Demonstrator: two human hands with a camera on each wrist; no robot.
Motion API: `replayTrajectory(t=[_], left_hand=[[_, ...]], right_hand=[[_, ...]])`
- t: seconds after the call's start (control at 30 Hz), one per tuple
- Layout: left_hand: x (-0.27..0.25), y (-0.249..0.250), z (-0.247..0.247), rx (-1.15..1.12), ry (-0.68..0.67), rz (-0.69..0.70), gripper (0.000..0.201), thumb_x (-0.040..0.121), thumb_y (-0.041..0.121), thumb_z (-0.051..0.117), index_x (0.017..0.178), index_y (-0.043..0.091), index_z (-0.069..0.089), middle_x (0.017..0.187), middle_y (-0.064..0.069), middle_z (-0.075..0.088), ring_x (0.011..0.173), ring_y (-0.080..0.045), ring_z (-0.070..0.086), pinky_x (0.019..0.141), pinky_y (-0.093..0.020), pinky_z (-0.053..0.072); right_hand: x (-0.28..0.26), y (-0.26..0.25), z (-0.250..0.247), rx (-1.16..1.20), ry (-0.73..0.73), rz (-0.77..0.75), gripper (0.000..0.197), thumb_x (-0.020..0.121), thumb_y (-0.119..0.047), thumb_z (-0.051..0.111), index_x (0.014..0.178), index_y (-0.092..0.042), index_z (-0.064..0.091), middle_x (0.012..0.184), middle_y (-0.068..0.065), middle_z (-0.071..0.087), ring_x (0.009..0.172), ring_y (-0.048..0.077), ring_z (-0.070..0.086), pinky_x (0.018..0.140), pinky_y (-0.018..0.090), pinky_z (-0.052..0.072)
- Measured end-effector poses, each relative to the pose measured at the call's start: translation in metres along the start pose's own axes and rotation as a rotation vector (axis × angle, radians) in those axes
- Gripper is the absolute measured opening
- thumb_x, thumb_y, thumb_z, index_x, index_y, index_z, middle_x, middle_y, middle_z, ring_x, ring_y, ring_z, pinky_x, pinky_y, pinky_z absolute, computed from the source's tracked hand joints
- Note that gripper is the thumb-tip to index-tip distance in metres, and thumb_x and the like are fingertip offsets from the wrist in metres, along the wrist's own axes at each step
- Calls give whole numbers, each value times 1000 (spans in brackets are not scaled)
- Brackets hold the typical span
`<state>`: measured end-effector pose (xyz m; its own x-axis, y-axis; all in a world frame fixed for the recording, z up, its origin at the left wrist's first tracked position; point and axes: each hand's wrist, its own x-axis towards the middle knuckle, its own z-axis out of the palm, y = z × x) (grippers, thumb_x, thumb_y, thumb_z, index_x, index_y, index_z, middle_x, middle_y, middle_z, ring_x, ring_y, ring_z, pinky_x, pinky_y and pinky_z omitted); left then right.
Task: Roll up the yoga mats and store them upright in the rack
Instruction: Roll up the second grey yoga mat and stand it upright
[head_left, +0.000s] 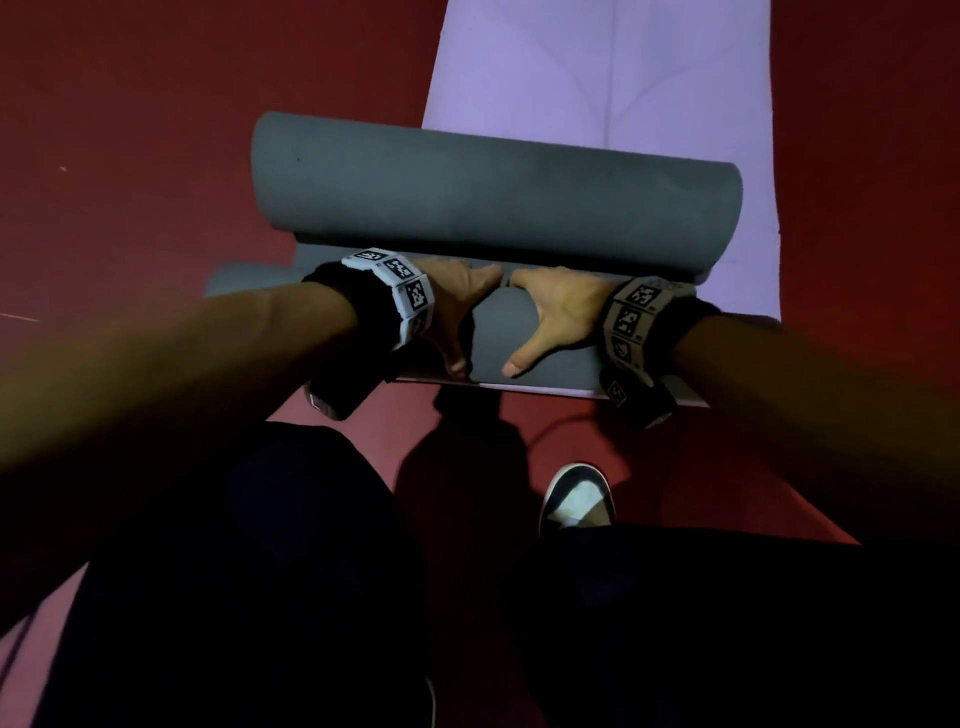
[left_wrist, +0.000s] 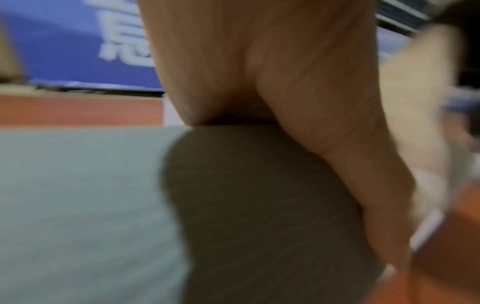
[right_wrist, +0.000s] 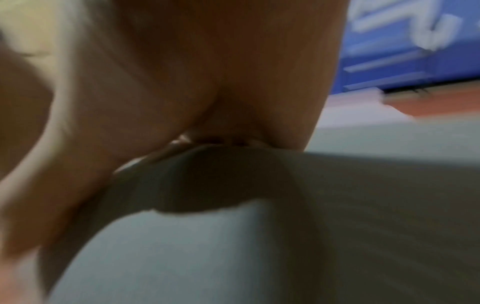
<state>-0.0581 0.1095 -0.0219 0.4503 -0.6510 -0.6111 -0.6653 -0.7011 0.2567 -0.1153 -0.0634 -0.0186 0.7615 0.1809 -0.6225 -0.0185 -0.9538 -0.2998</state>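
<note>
A mat, grey outside and lilac inside, lies partly rolled on the red floor. Its thick grey roll (head_left: 493, 197) lies across the view, with the flat lilac length (head_left: 597, 67) stretching away behind it. In front of that roll is a lower grey fold (head_left: 488, 338). Both hands sit side by side on this fold. My left hand (head_left: 457, 306) and right hand (head_left: 550, 312) curve their fingers over its far side, under the thick roll, with thumbs spread toward me. The wrist views show each palm (left_wrist: 272, 82) (right_wrist: 194, 72) down on grey mat; the fingertips are mostly hidden.
Red floor (head_left: 130, 130) surrounds the mat. My dark trouser legs (head_left: 260, 571) and one shoe (head_left: 576, 499) are just short of the mat's near edge. A blue banner with white lettering (left_wrist: 78, 41) stands at the far edge of the floor. No rack is in view.
</note>
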Motion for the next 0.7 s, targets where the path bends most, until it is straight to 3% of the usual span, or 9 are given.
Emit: replayTrajectory(t=[0.1, 0.17, 0.27, 0.33, 0.4, 0.47, 0.57, 0.7], left_hand=[[3, -8, 0, -187, -12, -10, 106, 45, 40, 97, 136, 36, 42, 112, 10, 63, 102, -14, 61, 87, -36, 52], [6, -12, 3, -280, -32, -19, 99, 44, 36, 98, 130, 36, 48, 106, 14, 64, 101, -10, 61, 86, -34, 51], [7, -8, 6, -323, -52, -16, 99, 43, 36, 98, 128, 32, 48, 114, 10, 64, 107, -11, 61, 96, -39, 52], [5, -6, 5, -210, -7, 8, 112, 46, 42, 97, 139, 33, 37, 122, 8, 59, 111, -14, 58, 98, -37, 49], [2, -3, 2, -65, 10, 33, 120, 41, 54, 95, 139, 31, 31, 130, -2, 56, 116, -25, 58, 98, -41, 49], [-1, -2, -1, 41, -3, 7, 112, 41, 60, 93, 129, 28, 31, 126, -7, 57, 112, -32, 61, 92, -43, 51], [-1, -5, -2, 37, -5, -27, 98, 40, 61, 91, 113, 30, 33, 116, -2, 61, 102, -29, 64, 87, -45, 54], [0, -12, -5, -117, 1, -61, 93, 37, 51, 93, 113, 36, 41, 103, 7, 65, 93, -20, 65, 85, -44, 56]], right_hand=[[-5, -1, 9, -64, 19, -50, 115, 45, -74, 87, 135, -22, 38, 127, 1, 58, 115, 24, 57, 99, 44, 47], [-4, -1, 13, -135, 54, -52, 114, 43, -74, 86, 130, -20, 36, 120, 2, 57, 111, 27, 57, 93, 50, 47], [2, 3, 12, -139, 60, -42, 110, 43, -73, 86, 128, -21, 40, 115, 3, 61, 105, 29, 60, 89, 46, 51], [7, 7, 8, -76, 54, -45, 112, 38, -73, 87, 130, -23, 45, 119, 2, 64, 107, 27, 62, 91, 43, 53], [8, 11, 3, 15, 50, -45, 111, 37, -69, 90, 130, -26, 50, 120, -3, 66, 106, 21, 64, 93, 39, 54], [9, 11, -1, 46, 20, -56, 105, 42, -62, 94, 130, -22, 53, 116, -5, 67, 100, 17, 65, 92, 36, 55], [11, 8, -3, 36, -16, -69, 101, 48, -59, 94, 131, -21, 51, 117, -4, 65, 102, 17, 63, 93, 36, 53], [8, 8, 5, -66, 20, -63, 101, 52, -67, 88, 127, -19, 41, 116, 0, 61, 104, 23, 60, 90, 41, 51]])
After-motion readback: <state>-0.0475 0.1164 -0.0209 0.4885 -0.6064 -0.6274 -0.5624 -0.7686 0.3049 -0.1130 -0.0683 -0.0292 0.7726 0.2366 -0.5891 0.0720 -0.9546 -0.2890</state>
